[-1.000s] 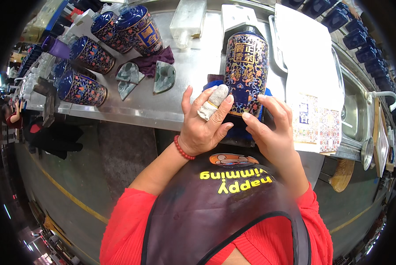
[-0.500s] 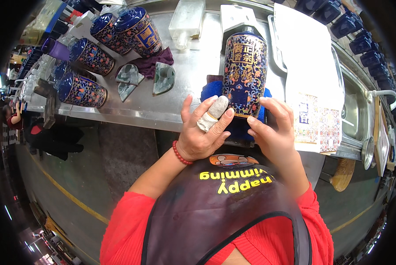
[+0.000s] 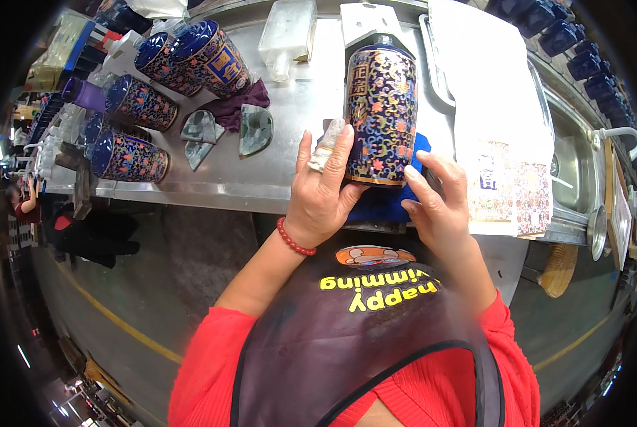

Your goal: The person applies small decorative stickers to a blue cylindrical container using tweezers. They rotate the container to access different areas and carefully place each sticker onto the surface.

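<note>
A dark blue bottle (image 3: 381, 114) with a colourful floral wrap and gold trim lies on a blue cloth (image 3: 419, 153), its neck pointing away from me. My left hand (image 3: 323, 171) grips its lower left side, thumb by the base and a finger along the wall. One left finger wears a grey and white cover (image 3: 327, 146). At the lower right edge of the bottle is my right hand (image 3: 443, 196), fingers apart and bent, a fingertip at the side. Whether that fingertip presses on it is hard to tell.
Printed floral sheets (image 3: 500, 188) on white paper lie at the right, beside a sink (image 3: 567, 164). Left on the metal table (image 3: 219, 188) are several similar bottles (image 3: 211, 60), a purple cloth (image 3: 233, 107) and dark green curved scrapers (image 3: 256, 129). A clear container (image 3: 288, 32) lies behind.
The bottle has turned about its long axis, so its gold-lettered panel has moved to the left edge. My left hand has shifted left and up along its side.
</note>
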`<state>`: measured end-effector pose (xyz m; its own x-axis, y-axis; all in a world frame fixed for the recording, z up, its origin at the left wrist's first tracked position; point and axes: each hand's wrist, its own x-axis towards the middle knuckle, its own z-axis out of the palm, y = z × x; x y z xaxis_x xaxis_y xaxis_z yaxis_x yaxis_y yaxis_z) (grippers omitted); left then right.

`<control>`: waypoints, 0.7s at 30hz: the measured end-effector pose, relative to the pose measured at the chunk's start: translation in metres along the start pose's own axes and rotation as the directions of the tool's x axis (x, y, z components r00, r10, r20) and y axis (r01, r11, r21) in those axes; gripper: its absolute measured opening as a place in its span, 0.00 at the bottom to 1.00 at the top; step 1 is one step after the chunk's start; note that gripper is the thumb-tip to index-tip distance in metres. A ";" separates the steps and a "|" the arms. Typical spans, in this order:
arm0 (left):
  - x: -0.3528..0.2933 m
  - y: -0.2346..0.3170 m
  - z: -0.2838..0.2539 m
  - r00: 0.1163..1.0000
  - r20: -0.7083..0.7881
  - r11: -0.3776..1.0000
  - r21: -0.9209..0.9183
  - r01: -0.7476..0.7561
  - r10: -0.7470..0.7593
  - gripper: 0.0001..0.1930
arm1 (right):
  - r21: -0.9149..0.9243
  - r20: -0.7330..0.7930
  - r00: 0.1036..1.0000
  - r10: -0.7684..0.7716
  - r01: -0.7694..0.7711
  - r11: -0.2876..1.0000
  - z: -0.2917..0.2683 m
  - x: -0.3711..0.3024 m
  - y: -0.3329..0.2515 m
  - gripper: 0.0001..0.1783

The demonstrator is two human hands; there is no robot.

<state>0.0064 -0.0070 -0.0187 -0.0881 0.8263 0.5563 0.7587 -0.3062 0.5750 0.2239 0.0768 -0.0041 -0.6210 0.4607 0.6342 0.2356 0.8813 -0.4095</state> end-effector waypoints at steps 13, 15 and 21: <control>-0.011 0.004 -0.007 0.960 -0.050 0.942 0.214 -0.260 0.277 0.19 | 0.017 -0.009 0.999 0.040 -0.040 0.999 0.002 -0.003 0.001 0.32; -0.011 0.003 -0.009 0.970 -0.061 0.964 0.147 -0.224 0.235 0.20 | 0.018 -0.026 0.999 0.029 -0.029 0.999 0.002 -0.001 -0.001 0.32; -0.008 0.002 -0.005 0.991 -0.041 0.982 0.146 -0.118 0.125 0.27 | -0.022 0.004 0.998 -0.058 0.058 0.998 0.008 0.006 -0.005 0.30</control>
<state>0.0050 -0.0164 -0.0188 -0.0186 0.7616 0.6478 0.8497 -0.3295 0.4117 0.2130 0.0748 -0.0032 -0.6365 0.4082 0.6544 0.2153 0.9088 -0.3575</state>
